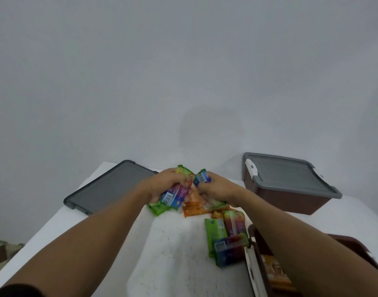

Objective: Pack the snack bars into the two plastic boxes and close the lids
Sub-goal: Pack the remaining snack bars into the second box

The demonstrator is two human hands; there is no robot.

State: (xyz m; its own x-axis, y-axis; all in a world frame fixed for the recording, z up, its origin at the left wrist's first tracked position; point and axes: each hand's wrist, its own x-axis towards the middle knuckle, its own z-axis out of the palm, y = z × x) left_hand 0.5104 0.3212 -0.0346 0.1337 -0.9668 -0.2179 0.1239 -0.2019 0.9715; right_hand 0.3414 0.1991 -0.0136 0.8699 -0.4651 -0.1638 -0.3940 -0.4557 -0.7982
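Gathering is in hand: colourful foil-wrapped snack bars (177, 195) at mid-worktop (173, 254) are clamped by curled fingers of the left hand (160, 185) and, seemingly, the right hand (215, 187). Transfer into the open brown plastic box (350, 243), near right, is called for next.

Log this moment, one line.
left hand: grips bars | right hand: grips bar | far box: lidded | near box: open | loose lid: on table
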